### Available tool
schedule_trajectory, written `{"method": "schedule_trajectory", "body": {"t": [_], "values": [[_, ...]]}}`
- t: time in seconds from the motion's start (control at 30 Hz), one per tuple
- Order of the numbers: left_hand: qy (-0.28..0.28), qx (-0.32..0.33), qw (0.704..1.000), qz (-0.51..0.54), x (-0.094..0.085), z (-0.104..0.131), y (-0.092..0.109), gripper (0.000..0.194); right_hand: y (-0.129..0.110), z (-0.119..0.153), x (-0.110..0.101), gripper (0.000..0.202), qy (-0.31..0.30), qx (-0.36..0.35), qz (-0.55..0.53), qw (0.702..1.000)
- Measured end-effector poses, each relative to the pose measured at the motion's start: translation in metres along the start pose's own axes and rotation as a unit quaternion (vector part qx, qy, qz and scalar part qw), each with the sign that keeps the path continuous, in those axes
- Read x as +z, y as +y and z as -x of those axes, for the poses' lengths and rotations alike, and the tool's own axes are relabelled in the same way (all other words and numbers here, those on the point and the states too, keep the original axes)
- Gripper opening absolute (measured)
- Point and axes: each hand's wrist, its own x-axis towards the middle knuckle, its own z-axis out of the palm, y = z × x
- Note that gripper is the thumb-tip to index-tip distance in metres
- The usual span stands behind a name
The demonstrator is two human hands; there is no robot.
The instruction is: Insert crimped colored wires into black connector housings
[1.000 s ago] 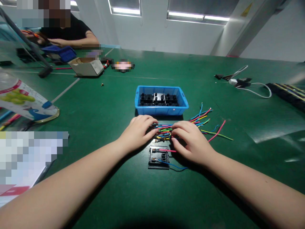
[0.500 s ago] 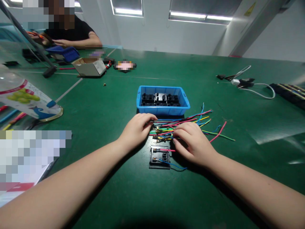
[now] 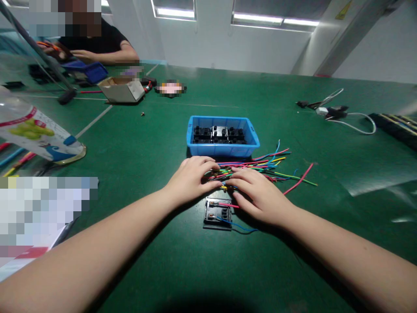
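A loose bundle of coloured wires [image 3: 260, 167] lies on the green table, in front of a blue bin [image 3: 221, 151] that holds several black plastic parts [image 3: 220, 134]. My left hand [image 3: 197, 177] curves around the left ends of the wires, fingers and thumb apart. Over the middle of the bundle rests my right hand [image 3: 260, 191], its fingers bent onto the wires; whether it pinches one is hidden. Just below the hands lies a black housing [image 3: 217, 221] with a red wire [image 3: 228, 204] and a blue wire [image 3: 239, 226] in it.
A bottle [image 3: 42, 134] and blurred papers [image 3: 39, 217] are at the left. Farther back stand a white box [image 3: 125, 92] and a person [image 3: 107, 48] at the table. White cables [image 3: 361, 126] lie at the right.
My left hand has shifted right, its thumb now reaching over the wire ends. My right hand has moved slightly left, and the wires are a little rearranged.
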Motion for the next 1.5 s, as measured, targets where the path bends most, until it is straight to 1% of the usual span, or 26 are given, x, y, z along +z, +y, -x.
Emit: {"method": "schedule_trajectory", "body": {"t": [0.13, 0.2, 0.27, 0.37, 0.47, 0.53, 0.6, 0.67, 0.73, 0.8, 0.87, 0.93, 1.0, 1.13, 1.2, 1.27, 1.37, 1.43, 1.5], "values": [[0.035, -0.038, 0.998, 0.021, 0.002, -0.002, -0.004, 0.016, 0.0, 0.002, 0.001, 0.031, 0.025, -0.002, -0.015, 1.0], [0.045, -0.061, 0.996, 0.04, 0.001, -0.003, -0.005, 0.014, 0.0, 0.003, 0.001, 0.029, 0.056, -0.006, -0.007, 0.998], [0.052, -0.081, 0.994, 0.055, 0.001, -0.003, -0.005, 0.012, 0.0, 0.003, -0.001, 0.023, 0.088, 0.003, 0.016, 0.996], [0.062, -0.097, 0.991, 0.063, 0.0, -0.002, -0.004, 0.011, -0.001, 0.002, -0.003, 0.014, 0.098, 0.038, 0.054, 0.993], [0.083, -0.088, 0.991, 0.065, -0.002, -0.003, -0.003, 0.007, -0.001, 0.001, -0.003, 0.013, 0.092, 0.074, 0.075, 0.99], [0.099, -0.07, 0.991, 0.063, -0.003, -0.003, -0.003, 0.005, 0.001, 0.001, -0.001, 0.013, 0.102, 0.096, 0.088, 0.986], [0.11, -0.052, 0.991, 0.061, -0.004, -0.002, -0.002, 0.004, 0.004, 0.002, 0.001, 0.02, 0.106, 0.117, 0.097, 0.983], [0.111, -0.03, 0.991, 0.062, -0.005, 0.0, 0.0, 0.004, 0.007, 0.003, 0.004, 0.026, 0.095, 0.135, 0.094, 0.982], [0.099, -0.01, 0.993, 0.059, -0.006, 0.001, 0.002, 0.004, 0.01, 0.003, 0.006, 0.029, 0.086, 0.149, 0.084, 0.981], [0.074, 0.006, 0.996, 0.045, -0.006, 0.002, 0.003, 0.007, 0.012, 0.003, 0.006, 0.03, 0.086, 0.157, 0.08, 0.981], [0.05, 0.01, 0.998, 0.022, -0.005, 0.002, 0.004, 0.01, 0.012, 0.003, 0.006, 0.03, 0.088, 0.159, 0.078, 0.98], [0.04, 0.006, 0.999, 0.004, -0.003, 0.002, 0.004, 0.011, 0.012, 0.003, 0.006, 0.03, 0.088, 0.16, 0.074, 0.98], [0.05, -0.004, 0.999, -0.001, -0.003, 0.002, 0.004, 0.013, 0.013, 0.003, 0.006, 0.031, 0.081, 0.159, 0.069, 0.982], [0.102, -0.017, 0.994, -0.027, -0.005, 0.004, 0.005, 0.018, 0.015, 0.003, 0.006, 0.034, 0.069, 0.154, 0.073, 0.983], [0.12, -0.012, 0.992, -0.04, -0.007, 0.005, 0.005, 0.018, 0.015, 0.003, 0.006, 0.035, 0.068, 0.151, 0.075, 0.983], [0.107, 0.022, 0.993, -0.044, -0.007, 0.005, 0.006, 0.019, 0.015, 0.003, 0.006, 0.036, 0.069, 0.147, 0.079, 0.984], [0.048, 0.081, 0.994, -0.055, -0.006, 0.005, 0.006, 0.021, 0.015, 0.003, 0.005, 0.029, 0.071, 0.144, 0.093, 0.983], [0.02, 0.082, 0.994, -0.071, -0.004, 0.004, 0.006, 0.022, 0.014, 0.003, 0.005, 0.026, 0.073, 0.144, 0.098, 0.982], [0.013, 0.062, 0.994, -0.089, -0.002, 0.004, 0.006, 0.021, 0.014, 0.003, 0.005, 0.024, 0.078, 0.144, 0.094, 0.982]]}}
